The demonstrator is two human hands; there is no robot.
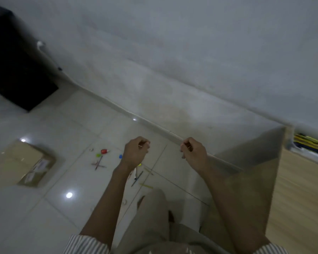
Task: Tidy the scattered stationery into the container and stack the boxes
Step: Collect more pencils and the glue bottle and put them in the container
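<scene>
Stationery lies scattered on the pale tiled floor: a red item (104,151), a green piece (98,155), a blue piece (120,156), crossed reddish pens (98,163), a blue pen (137,178) and yellow sticks (146,186). A brown cardboard box (21,163) rests on the floor at the left. My left hand (135,153) and my right hand (192,150) hover above the floor with fingers curled; each seems to pinch something thin, too blurred to name. No container is clearly in view.
A wooden cabinet or table (275,176) stands at the right with colourful items (308,142) on top. A dark piece of furniture (13,70) fills the far left. The grey wall (173,52) runs behind. My legs (154,217) are below.
</scene>
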